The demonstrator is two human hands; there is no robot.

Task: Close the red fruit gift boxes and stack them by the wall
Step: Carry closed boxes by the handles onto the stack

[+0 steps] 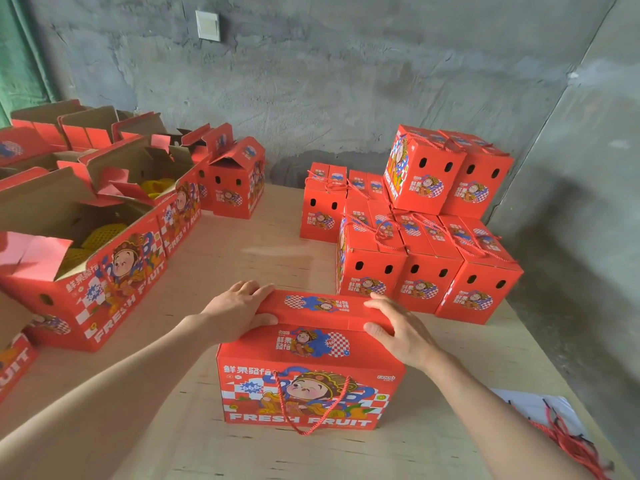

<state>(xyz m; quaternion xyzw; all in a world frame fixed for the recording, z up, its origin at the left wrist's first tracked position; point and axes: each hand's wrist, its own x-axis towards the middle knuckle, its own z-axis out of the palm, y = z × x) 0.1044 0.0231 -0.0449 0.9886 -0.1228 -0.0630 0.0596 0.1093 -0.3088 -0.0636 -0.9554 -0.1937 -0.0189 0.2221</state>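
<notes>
Your left hand [239, 306] and right hand [398, 327] each clasp one end of the folded top ridge of the red printed cardboard fruit gift box [311, 386], near the front edge of the pale wooden table [242, 244]. It looks stiff but crushable and is probably fruit-heavy, so lift it from beneath its ends.

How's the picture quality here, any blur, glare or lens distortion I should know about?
Head view: soft even light, no glare; wide-angle distortion splays the stacked boxes outward; the closed box under the left hand and right hand is sharp; edges look softer.
</notes>
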